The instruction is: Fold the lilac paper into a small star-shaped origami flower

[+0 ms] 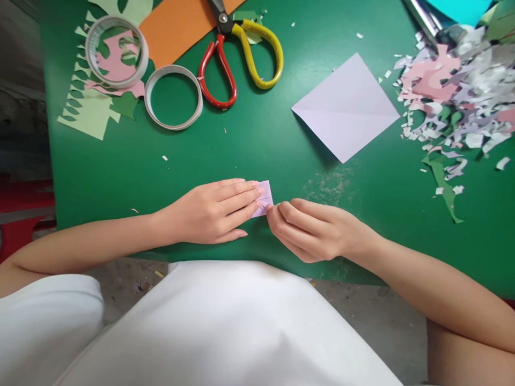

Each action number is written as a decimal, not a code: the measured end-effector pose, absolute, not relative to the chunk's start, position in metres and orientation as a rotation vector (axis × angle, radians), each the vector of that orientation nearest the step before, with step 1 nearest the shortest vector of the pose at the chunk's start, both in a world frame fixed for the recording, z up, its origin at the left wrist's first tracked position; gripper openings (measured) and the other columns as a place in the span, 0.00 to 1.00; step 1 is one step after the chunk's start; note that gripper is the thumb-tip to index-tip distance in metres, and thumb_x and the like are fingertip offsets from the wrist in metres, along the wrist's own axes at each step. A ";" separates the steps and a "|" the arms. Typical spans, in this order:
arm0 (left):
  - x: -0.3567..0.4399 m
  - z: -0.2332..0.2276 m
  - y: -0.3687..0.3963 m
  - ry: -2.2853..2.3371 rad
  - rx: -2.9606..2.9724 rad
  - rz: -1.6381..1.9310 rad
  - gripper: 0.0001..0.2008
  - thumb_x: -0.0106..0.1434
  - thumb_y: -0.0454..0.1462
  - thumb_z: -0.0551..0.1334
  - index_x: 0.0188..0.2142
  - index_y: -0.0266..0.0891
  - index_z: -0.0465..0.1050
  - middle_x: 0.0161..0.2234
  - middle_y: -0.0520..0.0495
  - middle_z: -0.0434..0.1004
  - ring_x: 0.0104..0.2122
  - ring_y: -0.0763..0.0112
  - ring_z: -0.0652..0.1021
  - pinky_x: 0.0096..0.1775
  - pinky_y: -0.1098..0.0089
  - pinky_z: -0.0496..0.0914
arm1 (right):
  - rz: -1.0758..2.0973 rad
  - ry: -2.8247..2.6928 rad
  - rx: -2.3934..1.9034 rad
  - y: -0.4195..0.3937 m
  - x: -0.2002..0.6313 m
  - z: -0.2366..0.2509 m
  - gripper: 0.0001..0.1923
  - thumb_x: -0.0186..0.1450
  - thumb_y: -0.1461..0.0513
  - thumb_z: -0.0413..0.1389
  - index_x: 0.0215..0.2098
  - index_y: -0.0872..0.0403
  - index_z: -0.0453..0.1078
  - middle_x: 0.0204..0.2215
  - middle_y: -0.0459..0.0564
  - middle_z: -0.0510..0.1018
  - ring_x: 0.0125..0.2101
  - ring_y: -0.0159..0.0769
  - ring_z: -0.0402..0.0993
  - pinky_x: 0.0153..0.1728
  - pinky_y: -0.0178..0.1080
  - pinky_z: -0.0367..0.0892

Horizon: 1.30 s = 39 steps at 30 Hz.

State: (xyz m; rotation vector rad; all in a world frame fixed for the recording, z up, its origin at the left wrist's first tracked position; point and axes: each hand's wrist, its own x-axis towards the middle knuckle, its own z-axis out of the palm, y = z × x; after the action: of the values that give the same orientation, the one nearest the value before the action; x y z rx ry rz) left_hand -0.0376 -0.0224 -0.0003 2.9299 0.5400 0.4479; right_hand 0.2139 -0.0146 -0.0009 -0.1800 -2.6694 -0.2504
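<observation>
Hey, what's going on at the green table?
Someone is handling a small piece of purple paper on the green table. Their left hand lies flat over part of it. Their right hand has its fingertips at the lower right corner. A bigger purple sheet and scissors lie farther away.

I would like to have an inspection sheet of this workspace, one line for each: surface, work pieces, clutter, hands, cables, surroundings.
Surface: green table, with a pale, scuffed patch beyond the right hand.
Work pieces: small lilac paper with several thin lines, partly covered by fingers.
Clutter: larger lilac sheet, scissors with red and yellow handles, two white rings, orange sheet, heaped paper scraps at far right.
Hands: left hand lies flat over the small lilac paper; right hand's fingertips are at its lower right edge, grip unclear.
Cables: nothing seen.
Surroundings: littered floor past the near edge.
</observation>
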 end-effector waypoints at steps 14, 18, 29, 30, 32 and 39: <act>-0.039 -0.002 -0.021 0.532 2.869 0.467 0.25 0.69 0.46 0.60 0.54 0.24 0.70 0.52 0.30 0.77 0.55 0.51 0.78 0.56 0.55 0.76 | -0.077 -2.677 -0.293 -0.010 0.217 -0.006 0.05 0.67 0.69 0.57 0.32 0.59 0.72 0.33 0.50 0.77 0.32 0.32 0.69 0.30 0.38 0.67; -0.040 -0.005 -0.023 0.563 2.813 0.487 0.23 0.69 0.45 0.60 0.54 0.28 0.70 0.52 0.32 0.77 0.56 0.52 0.77 0.56 0.53 0.75 | -0.050 -2.696 -0.295 -0.008 0.217 -0.006 0.06 0.66 0.68 0.58 0.30 0.57 0.71 0.30 0.47 0.75 0.30 0.31 0.67 0.29 0.38 0.64; -0.040 -0.003 -0.021 0.571 2.792 0.508 0.21 0.67 0.42 0.61 0.53 0.26 0.70 0.52 0.32 0.78 0.54 0.52 0.79 0.55 0.55 0.77 | 0.031 -2.703 -0.266 -0.001 0.223 -0.006 0.10 0.69 0.64 0.56 0.29 0.53 0.66 0.27 0.45 0.72 0.28 0.30 0.64 0.27 0.38 0.62; -0.040 -0.003 -0.021 0.574 2.784 0.504 0.21 0.68 0.41 0.61 0.54 0.27 0.70 0.52 0.32 0.78 0.54 0.52 0.78 0.55 0.55 0.76 | 0.027 -2.690 -0.263 -0.001 0.223 -0.006 0.10 0.69 0.64 0.57 0.29 0.53 0.66 0.27 0.44 0.72 0.28 0.30 0.63 0.27 0.38 0.62; -0.041 -0.003 -0.021 0.583 2.769 0.492 0.21 0.68 0.41 0.61 0.55 0.29 0.69 0.53 0.33 0.77 0.55 0.54 0.77 0.57 0.55 0.76 | 0.011 -2.664 -0.259 0.000 0.222 -0.006 0.10 0.68 0.64 0.58 0.28 0.53 0.66 0.26 0.44 0.72 0.27 0.30 0.63 0.26 0.38 0.62; -0.041 -0.001 -0.020 0.571 2.766 0.484 0.19 0.68 0.40 0.61 0.54 0.28 0.70 0.53 0.32 0.77 0.55 0.54 0.78 0.57 0.55 0.76 | -0.025 -2.624 -0.245 -0.001 0.222 -0.009 0.10 0.65 0.66 0.61 0.27 0.55 0.69 0.24 0.45 0.73 0.26 0.29 0.65 0.24 0.37 0.63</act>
State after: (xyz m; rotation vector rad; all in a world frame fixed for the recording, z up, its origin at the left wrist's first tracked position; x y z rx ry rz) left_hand -0.0409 -0.0195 -0.0015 2.7662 0.5708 0.4842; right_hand 0.2218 -0.0011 -0.0086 -0.2451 -2.6245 -0.0247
